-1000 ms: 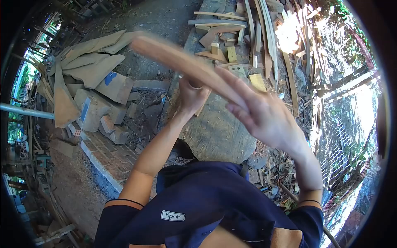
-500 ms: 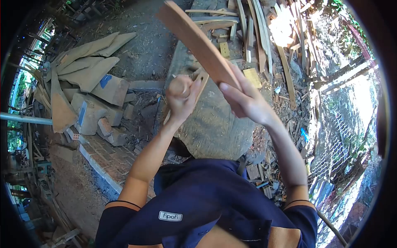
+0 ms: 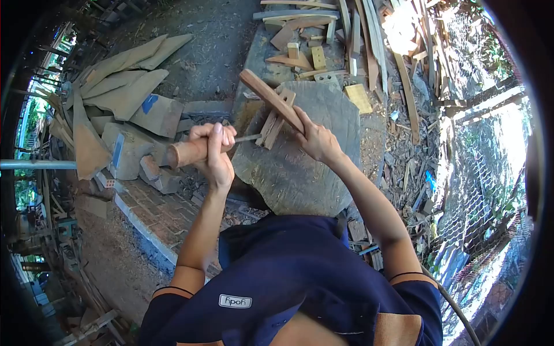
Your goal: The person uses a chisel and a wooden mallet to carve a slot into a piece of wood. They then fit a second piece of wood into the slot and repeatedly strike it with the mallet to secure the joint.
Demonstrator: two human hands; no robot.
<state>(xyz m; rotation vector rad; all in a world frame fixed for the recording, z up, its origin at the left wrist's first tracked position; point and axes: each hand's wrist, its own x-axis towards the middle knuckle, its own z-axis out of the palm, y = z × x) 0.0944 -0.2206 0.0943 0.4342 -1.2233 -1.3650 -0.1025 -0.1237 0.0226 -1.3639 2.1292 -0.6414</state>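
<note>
My left hand [image 3: 217,151] is wrapped around the round wooden handle of a chisel [image 3: 187,153]. The handle points left, and the thin metal blade reaches right to the side of a small wooden workpiece [image 3: 269,131]. That piece has a slot near its far end and lies on a thick wooden slab [image 3: 306,184]. My right hand [image 3: 319,143] grips the near end of a long wooden bar [image 3: 270,97]. The bar slants to the far left and overlaps the workpiece in this view.
Several wood offcuts and a yellow block [image 3: 358,99] lie at the slab's far side. Long wooden strips [image 3: 369,46] are heaped at the far right, near a wire mesh fence [image 3: 473,190]. Cut boards [image 3: 130,95] are stacked on the left beside a low brick edge [image 3: 156,213].
The wooden bar has come down from its raised position toward the workpiece. My left hand has moved left and tipped the chisel from upright to lying sideways.
</note>
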